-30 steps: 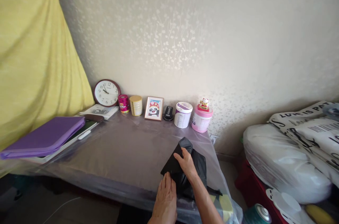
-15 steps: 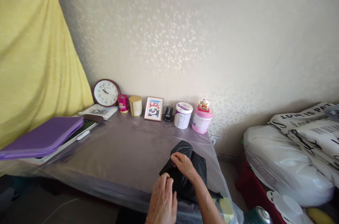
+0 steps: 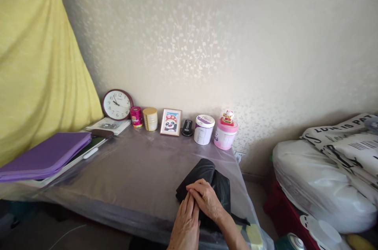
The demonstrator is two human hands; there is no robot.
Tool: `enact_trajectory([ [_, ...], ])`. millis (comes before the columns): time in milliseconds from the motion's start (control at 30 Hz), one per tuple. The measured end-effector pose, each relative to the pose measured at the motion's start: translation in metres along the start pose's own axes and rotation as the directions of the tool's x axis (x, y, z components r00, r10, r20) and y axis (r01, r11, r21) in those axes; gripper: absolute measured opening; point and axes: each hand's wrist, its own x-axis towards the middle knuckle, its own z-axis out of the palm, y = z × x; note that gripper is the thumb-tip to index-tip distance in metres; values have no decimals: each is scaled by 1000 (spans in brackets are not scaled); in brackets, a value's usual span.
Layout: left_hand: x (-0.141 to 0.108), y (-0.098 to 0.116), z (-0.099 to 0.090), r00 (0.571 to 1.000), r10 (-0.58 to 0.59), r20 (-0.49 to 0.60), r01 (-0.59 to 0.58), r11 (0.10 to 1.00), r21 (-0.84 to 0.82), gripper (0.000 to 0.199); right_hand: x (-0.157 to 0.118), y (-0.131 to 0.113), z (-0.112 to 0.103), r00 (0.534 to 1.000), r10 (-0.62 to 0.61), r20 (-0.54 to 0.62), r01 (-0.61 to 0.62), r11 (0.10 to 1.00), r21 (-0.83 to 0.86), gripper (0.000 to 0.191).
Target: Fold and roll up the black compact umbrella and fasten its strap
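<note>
A folded black bag or cloth (image 3: pixel 222 189) lies near the front right corner of the covered table (image 3: pixel 132 167). On its near left part, my left hand (image 3: pixel 186 216) rests flat with its fingers stretched forward. My right hand (image 3: pixel 206 199) comes in from the right over the black material, its fingertips meeting those of my left hand. The right fingers are bent and close together, and whether they pinch any material is hidden.
Along the wall stand a clock (image 3: pixel 118 104), small tins, a framed panda picture (image 3: pixel 171 122), a black device (image 3: pixel 187 128) and two tubs, one topped by a figurine (image 3: pixel 228 116). Purple folder (image 3: pixel 47 154) at left; white bags (image 3: pixel 319 183) at right.
My left fingers have straightened and flattened onto the black material. My right hand has moved slightly down and left to meet them, and the material's left flap lies flatter.
</note>
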Motion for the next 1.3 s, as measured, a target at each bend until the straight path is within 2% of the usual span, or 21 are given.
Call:
enact_trajectory([
  [133,2,4,-14,982,-68,177,67,998,9,76,1,19,1,992,-121,-25,116,980,-165,25],
  [267,4,8,-23,951,-139,277,134,990,39,83,19,36,-3,996,-89,-11,85,970,-227,29],
  [533,0,1,-9,953,-162,256,171,985,-12,90,56,66,-17,992,114,-61,-125,969,-214,27],
  [700,4,6,-20,931,-184,314,198,980,-12,92,68,84,-22,951,268,-151,-295,935,-198,27],
  [833,7,14,-32,909,-241,341,243,969,38,86,56,94,-37,879,377,-291,-438,880,-182,29],
  [933,4,13,-34,926,-217,308,228,974,0,80,26,96,-54,789,465,-401,-557,816,-151,32],
  [1033,0,8,-31,953,-181,243,207,975,-86,75,-13,93,-64,713,530,-459,-641,759,-119,34],
  [1100,-1,5,-28,962,-169,214,200,971,-134,72,-36,89,-63,671,575,-468,-678,731,-73,33],
  [1167,-2,3,-26,964,-168,204,203,965,-167,69,-53,84,-59,617,656,-434,-708,704,57,34],
  [1233,-1,2,-25,966,-176,191,212,959,-189,66,-63,79,-53,574,737,-357,-721,661,207,36],
  [1300,-1,2,-23,968,-182,172,215,956,-201,64,-66,72,-48,555,774,-304,-718,631,294,41],
])
